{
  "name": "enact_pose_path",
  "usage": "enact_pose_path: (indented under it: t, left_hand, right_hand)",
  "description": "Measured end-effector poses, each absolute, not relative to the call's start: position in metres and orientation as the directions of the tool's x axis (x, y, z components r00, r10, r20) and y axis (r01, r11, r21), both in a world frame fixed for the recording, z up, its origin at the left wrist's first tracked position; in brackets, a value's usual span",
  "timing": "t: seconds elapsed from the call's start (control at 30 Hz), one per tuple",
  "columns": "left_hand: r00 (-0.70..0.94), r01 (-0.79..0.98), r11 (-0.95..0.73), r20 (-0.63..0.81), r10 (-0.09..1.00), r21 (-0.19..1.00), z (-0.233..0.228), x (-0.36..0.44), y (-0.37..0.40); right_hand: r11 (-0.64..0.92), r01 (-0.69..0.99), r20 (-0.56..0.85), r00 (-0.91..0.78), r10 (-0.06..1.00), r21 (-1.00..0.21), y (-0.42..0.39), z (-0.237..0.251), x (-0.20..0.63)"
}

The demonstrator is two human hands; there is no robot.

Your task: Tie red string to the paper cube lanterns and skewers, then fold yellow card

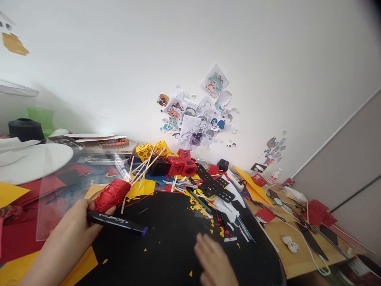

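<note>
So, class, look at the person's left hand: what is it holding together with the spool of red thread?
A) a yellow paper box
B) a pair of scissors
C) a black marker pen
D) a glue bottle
C: the left hand grips a black marker pen lying across its fingers, right beneath the spool of red thread, while the right hand hovers empty over the black mat.

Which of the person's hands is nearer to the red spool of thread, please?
Left. The left hand touches the red spool; the right hand is apart, lower right.
</note>
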State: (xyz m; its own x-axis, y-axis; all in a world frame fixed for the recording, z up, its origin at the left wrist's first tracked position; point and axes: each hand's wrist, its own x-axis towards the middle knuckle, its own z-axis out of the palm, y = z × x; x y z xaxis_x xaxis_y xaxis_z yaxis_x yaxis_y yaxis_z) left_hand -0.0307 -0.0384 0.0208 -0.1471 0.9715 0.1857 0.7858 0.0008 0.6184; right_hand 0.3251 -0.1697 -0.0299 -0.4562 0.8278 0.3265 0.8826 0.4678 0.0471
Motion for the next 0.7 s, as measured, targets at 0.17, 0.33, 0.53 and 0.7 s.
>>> enact_pose_path:
  t: [0.17, 0.33, 0.53, 0.7]
  left_hand:
    - [-0.142, 0.794, 0.011, 0.168, 0.975, 0.608, 0.02, -0.032, -0.039]
    - [-0.144, 0.811, 0.0, 0.199, 0.969, 0.585, 0.017, -0.032, -0.036]
    - [-0.149, 0.809, 0.006, 0.196, 0.969, 0.588, 0.012, -0.032, -0.033]
    - [-0.173, 0.773, 0.048, 0.137, 0.975, 0.633, 0.02, -0.031, -0.038]
  right_hand:
    - [0.515, 0.844, 0.319, -0.534, 0.783, 0.151, -0.179, -0.034, 0.325]
    - [0.339, 0.934, 0.445, -0.353, 0.823, 0.114, -0.185, -0.016, 0.333]
    - [0.173, 0.983, 0.364, -0.14, 0.921, -0.06, -0.176, -0.018, 0.336]
    - [0.176, 0.956, 0.451, -0.054, 0.891, -0.233, -0.17, -0.015, 0.289]
